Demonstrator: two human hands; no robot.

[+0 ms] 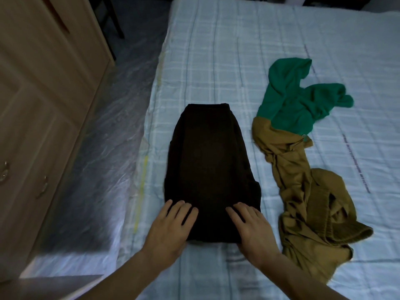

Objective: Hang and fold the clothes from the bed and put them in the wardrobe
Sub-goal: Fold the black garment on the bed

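A dark brown garment (207,161) lies folded into a long strip on the pale checked bed (216,61), near its left side. My left hand (171,228) rests flat on the garment's near left corner, fingers straight. My right hand (251,228) lies flat on its near right corner. To the right, a green garment (296,98) lies crumpled, and an olive-brown garment (303,191) stretches from under it toward me, loose and unfolded.
A light wooden wardrobe (43,105) with shut doors and metal handles stands on the left. Between it and the bed runs a strip of floor covered in shiny plastic sheet (108,148). Dark chair legs (112,18) stand at the far end.
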